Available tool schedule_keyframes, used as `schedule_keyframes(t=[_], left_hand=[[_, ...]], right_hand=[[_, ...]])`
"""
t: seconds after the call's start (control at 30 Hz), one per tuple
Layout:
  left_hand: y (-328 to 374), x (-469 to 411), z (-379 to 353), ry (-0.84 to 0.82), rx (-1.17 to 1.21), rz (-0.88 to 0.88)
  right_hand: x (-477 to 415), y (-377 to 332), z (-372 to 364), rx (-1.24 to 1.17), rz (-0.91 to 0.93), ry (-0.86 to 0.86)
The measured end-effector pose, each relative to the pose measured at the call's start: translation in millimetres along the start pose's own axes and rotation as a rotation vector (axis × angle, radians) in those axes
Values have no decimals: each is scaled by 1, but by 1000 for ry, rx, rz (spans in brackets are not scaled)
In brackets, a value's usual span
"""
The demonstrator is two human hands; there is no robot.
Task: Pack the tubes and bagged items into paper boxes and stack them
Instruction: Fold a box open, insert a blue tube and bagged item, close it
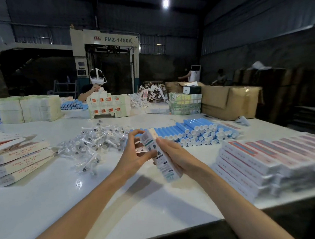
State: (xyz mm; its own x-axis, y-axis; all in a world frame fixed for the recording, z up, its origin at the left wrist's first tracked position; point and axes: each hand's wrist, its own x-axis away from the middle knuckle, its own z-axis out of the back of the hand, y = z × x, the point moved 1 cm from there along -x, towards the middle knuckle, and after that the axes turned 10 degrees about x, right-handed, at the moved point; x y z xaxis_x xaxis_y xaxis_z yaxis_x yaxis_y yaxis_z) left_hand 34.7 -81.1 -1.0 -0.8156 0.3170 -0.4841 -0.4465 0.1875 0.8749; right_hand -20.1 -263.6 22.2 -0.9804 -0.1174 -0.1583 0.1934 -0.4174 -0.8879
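Though dim under 1 lamp, glossy white table, blue tubes.

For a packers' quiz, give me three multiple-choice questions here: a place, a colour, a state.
1. Where on the white table is the pile of clear plastic bagged items? A) left of the left hand B) atop the right-side boxes C) at the near edge
2. What colour are the bodies of the stacked plastic tubes? A) red B) blue C) green
3. How is the long white printed paper box held? A) untouched on the table B) by one hand C) by both hands
A: it lies left of that hand. B: blue bodies, white caps. C: the right hand grips it too.
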Motion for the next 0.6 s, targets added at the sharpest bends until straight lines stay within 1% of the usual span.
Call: schedule_keyframes(t=[0.1,0.17,0.27,0.37,0.47,0.6], left_hand=[[2,-2,-28,-1,-6,-1],[-1,-1,-49,-88,-94,7],[-11,5,-78,-234,-242,-27],[-20,11,-103,-309,-269,-10],[-28,13,-119,-342,-310,-1],[-32,14,-129,-424,-367,-23]], right_hand=[[19,-18,49,384,51,213],[34,-29,89,544,8,326],[57,-31,152,712,-103,465],[81,-24,206,869,-225,533],[100,-9,252,1026,-353,563],[127,15,296,1207,-558,613]])
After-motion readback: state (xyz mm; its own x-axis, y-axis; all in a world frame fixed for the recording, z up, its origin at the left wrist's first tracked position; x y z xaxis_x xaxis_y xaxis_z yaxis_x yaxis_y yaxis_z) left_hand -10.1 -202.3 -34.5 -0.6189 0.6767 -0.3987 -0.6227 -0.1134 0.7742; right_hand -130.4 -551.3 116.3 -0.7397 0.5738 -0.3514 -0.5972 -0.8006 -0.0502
